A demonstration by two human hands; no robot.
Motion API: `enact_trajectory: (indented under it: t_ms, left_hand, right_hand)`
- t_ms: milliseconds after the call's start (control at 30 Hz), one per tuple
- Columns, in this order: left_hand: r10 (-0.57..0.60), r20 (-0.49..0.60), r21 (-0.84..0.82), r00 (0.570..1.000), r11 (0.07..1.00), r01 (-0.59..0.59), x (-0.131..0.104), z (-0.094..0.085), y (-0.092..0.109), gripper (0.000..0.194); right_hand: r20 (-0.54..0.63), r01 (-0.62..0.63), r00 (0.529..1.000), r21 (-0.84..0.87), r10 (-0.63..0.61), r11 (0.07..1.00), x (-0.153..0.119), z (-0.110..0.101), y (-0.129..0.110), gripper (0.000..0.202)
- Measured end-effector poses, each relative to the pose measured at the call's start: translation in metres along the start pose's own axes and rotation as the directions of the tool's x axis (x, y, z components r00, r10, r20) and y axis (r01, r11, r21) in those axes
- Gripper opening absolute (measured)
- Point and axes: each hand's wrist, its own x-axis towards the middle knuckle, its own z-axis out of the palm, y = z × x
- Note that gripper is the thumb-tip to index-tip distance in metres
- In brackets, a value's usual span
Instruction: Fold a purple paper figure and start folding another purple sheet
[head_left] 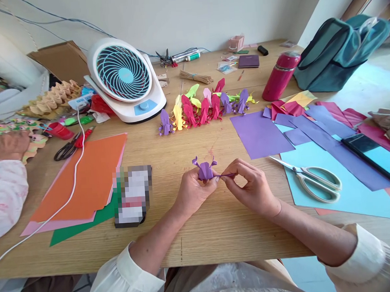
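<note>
Between my hands, just above the tabletop, is a small purple origami figure (205, 170) with thin folded limbs. My left hand (193, 188) pinches its body between thumb and fingers. With thumb and forefinger, my right hand (250, 186) grips a narrow purple limb sticking out to the figure's right. Farther back stands a row of similar folded paper figures (205, 111) in red, purple, yellow, green and pink. A flat purple paper sheet (262, 134) lies beyond my right hand, and scissors (311, 178) with pale handles rest to its right.
A fan (124, 75), a red bottle (281, 77) and a teal bag (336, 53) stand toward the back. Orange paper (84, 179), a blurred phone (133, 196) and a white cable (74, 180) lie left. Another person's hand (10, 144) rests at far left. A dark phone (374, 157) lies right.
</note>
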Motion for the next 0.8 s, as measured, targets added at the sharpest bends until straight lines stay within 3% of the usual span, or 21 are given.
enact_trajectory:
  t_ms: [233,400,600,700,800]
  left_hand:
    - [0.043,-0.089,0.128,0.995,0.991,-0.031,-0.002,0.003,-0.003,0.011]
    - [0.008,-0.1,0.061,0.995,0.998,-0.002,-0.002,0.005,0.001,0.008]
    - [-0.096,-0.116,-0.018,0.989,0.995,0.095,-0.002,0.007,-0.003,0.006]
    - [-0.166,-0.097,-0.126,0.981,0.98,0.154,0.0,0.006,-0.006,0.01]
    - [-0.255,-0.071,-0.234,0.964,0.944,0.232,0.002,0.004,-0.006,0.013]
  right_hand:
    - [0.012,-0.014,1.0,-0.032,0.015,0.999,0.0,0.004,-0.002,0.015]
    - [0.003,0.131,0.991,-0.172,-0.132,0.976,-0.002,0.003,0.001,0.014]
    - [0.11,0.432,0.897,-0.429,-0.428,0.793,0.002,-0.001,0.007,0.014]
    - [0.202,0.539,0.837,-0.473,-0.509,0.697,0.004,-0.004,0.01,0.011]
    - [0.249,0.589,0.803,-0.469,-0.541,0.658,0.005,-0.008,0.011,0.011]
